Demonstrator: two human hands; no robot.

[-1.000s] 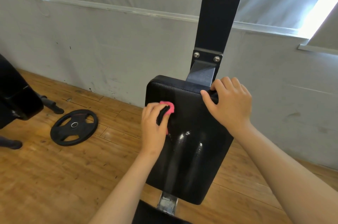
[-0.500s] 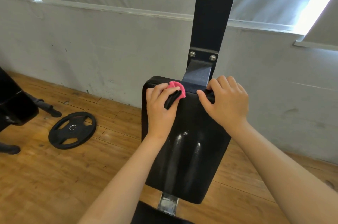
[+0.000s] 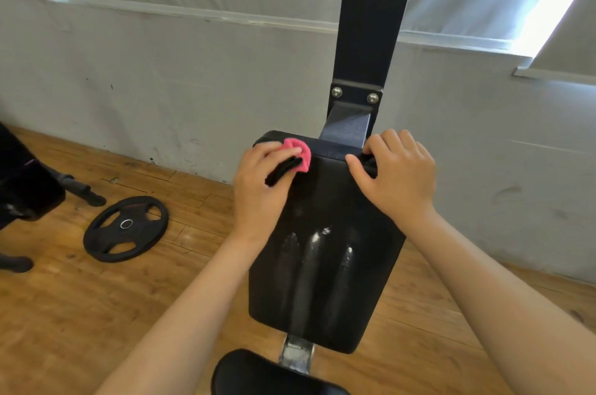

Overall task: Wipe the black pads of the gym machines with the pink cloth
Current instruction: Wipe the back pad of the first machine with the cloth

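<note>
A black back pad (image 3: 325,265) of a gym machine stands upright in the middle, shiny with wet streaks. My left hand (image 3: 258,191) grips the bunched pink cloth (image 3: 298,152) and presses it against the pad's top left corner. Only a small pink fold shows past my fingers. My right hand (image 3: 396,178) holds the pad's top right edge, with the fingers curled over it. A second black pad (image 3: 258,375), the seat, shows at the bottom edge.
A dark steel post (image 3: 371,39) rises behind the pad against a grey wall. A black weight plate (image 3: 125,228) lies on the wooden floor at the left. Another black machine (image 3: 22,188) with rubber feet stands at the far left.
My left hand has slid the pink cloth up the pad from its upper middle to the top left corner. My right hand has kept its hold on the top edge.
</note>
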